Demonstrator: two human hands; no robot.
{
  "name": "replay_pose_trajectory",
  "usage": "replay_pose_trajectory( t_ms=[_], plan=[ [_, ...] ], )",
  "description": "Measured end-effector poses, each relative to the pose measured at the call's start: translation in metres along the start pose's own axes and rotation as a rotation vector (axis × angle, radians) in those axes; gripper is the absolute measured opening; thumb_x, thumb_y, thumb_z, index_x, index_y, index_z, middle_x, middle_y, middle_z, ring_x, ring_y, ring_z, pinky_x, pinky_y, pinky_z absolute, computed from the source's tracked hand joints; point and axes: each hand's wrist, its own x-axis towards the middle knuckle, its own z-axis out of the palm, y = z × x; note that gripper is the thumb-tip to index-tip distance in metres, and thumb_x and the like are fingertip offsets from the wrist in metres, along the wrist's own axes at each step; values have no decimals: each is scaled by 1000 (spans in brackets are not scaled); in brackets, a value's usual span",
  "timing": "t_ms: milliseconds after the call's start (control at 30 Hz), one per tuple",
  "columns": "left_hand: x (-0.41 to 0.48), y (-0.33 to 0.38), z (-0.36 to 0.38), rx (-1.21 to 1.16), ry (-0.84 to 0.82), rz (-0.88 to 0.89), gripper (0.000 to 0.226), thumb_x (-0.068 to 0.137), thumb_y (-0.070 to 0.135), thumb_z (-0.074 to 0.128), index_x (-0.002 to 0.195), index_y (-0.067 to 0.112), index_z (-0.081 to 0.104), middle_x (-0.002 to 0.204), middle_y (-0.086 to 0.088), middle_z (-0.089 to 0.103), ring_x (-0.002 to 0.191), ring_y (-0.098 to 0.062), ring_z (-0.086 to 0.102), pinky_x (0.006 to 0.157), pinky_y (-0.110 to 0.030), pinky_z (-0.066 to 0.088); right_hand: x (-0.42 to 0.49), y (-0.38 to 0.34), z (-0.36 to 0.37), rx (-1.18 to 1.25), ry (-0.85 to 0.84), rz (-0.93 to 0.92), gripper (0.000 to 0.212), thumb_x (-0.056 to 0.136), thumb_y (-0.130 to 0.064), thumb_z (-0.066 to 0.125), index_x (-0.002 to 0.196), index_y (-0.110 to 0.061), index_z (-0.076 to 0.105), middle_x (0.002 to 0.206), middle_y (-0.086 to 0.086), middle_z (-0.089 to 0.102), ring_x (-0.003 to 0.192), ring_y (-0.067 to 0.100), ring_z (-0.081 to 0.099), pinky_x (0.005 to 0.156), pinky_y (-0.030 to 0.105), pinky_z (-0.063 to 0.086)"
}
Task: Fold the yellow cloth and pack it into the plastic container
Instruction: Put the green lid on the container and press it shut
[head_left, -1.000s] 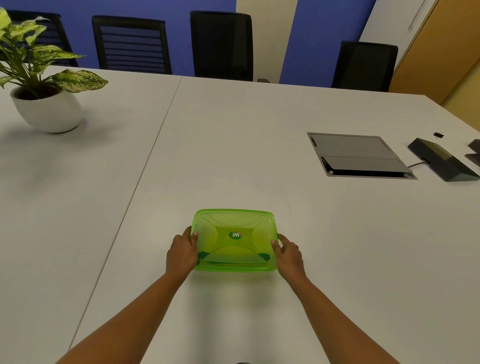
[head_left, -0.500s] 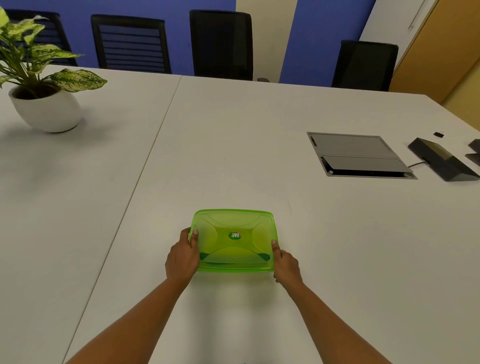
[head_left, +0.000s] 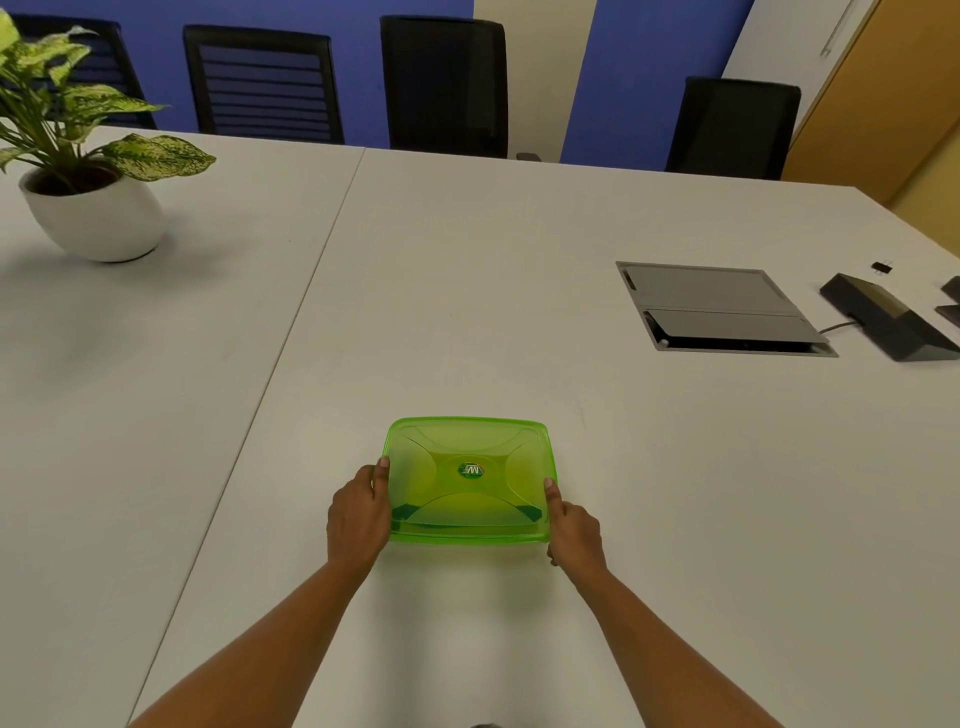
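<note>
A translucent green plastic container (head_left: 470, 480) with its lid on sits on the white table (head_left: 467, 291), near the front edge. A round sticker marks the lid's middle. My left hand (head_left: 358, 514) grips the container's left side, thumb on the lid rim. On the right side my right hand (head_left: 574, 530) holds it the same way. A yellowish tint shows through the lid, but I cannot make out the yellow cloth itself.
A potted plant (head_left: 93, 202) in a white pot stands at the back left. A grey cable hatch (head_left: 719, 309) is set into the table on the right, with a dark wedge-shaped device (head_left: 888, 325) beside it. Black chairs (head_left: 447, 85) line the far edge.
Both hands closed in slightly on the container's sides, the right hand shifting nearer to its front corner. The container has stayed in place.
</note>
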Motion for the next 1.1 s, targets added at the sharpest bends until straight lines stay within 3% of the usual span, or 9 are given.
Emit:
replay_pose_trajectory(
  t_ms=[200, 267, 367, 433, 600, 733, 867, 1000, 1100],
  plan=[
    [-15, -5, 6, -65, -24, 17, 48, 96, 44, 32, 121, 9, 54, 114, -15, 61, 107, -33, 55, 88, -41, 42, 0, -1, 1, -12, 0, -2, 61, 94, -54, 24, 70, -7, 53, 74, 17, 57, 81, 32, 61, 85, 45, 51],
    [-15, -3, 8, -94, -12, -16, 44, 98, 38, 31, 118, 5, 52, 108, -18, 62, 104, -36, 56, 85, -41, 42, -1, -1, 1, -16, 0, -10, 60, 95, -54, 24, 72, -7, 53, 75, 16, 57, 80, 31, 60, 85, 44, 51],
    [-15, -1, 6, -104, -2, -59, 35, 99, 33, 30, 94, 2, 45, 81, -17, 56, 87, -42, 57, 74, -44, 43, -3, -2, 1, -23, 10, -22, 59, 95, -53, 25, 60, -12, 47, 75, 16, 56, 83, 35, 63, 85, 46, 51],
    [-16, -1, 4, -85, 2, -69, 33, 99, 32, 30, 86, 3, 39, 76, -19, 54, 82, -44, 57, 72, -46, 46, -4, -2, 2, -25, 13, -23, 59, 95, -54, 25, 56, -14, 43, 75, 15, 56, 86, 38, 64, 84, 46, 52],
    [-14, -2, 1, -77, -51, -90, 43, 100, 35, 26, 91, -2, 47, 78, -17, 51, 83, -44, 58, 73, -54, 53, -5, -3, 3, -16, 12, -20, 59, 94, -54, 26, 56, -13, 43, 75, 14, 55, 86, 40, 64, 83, 48, 53],
    [-13, -1, -1, -72, -85, -86, 44, 100, 35, 24, 86, 2, 48, 65, -6, 47, 77, -43, 59, 67, -51, 55, -5, -2, 3, -21, 24, -24, 60, 95, -54, 25, 53, -14, 40, 71, 14, 53, 85, 40, 64, 81, 46, 53],
    [-11, -4, -2, -33, -81, -95, 50, 99, 38, 24, 86, 0, 53, 75, -16, 56, 79, -40, 60, 72, -50, 55, -5, -2, 3, -14, 35, -25, 60, 95, -54, 26, 51, -15, 38, 64, 10, 50, 78, 37, 63, 78, 43, 52],
    [-6, -10, -3, 104, -69, -109, 48, 97, 43, 23, 72, 9, 46, 81, -16, 61, 75, -33, 54, 69, -37, 45, -5, -1, 3, 44, 52, -24, 61, 93, -55, 29, 51, -12, 33, 56, 6, 44, 67, 30, 55, 74, 44, 52],
    [-1, -12, -2, 162, -73, -138, 43, 96, 44, 26, 80, 10, 46, 90, -17, 63, 78, -32, 51, 70, -36, 38, -3, 0, 3, 77, 92, -20, 58, 92, -55, 33, 52, -13, 29, 55, 4, 42, 64, 28, 49, 65, 39, 47]
  ],
)
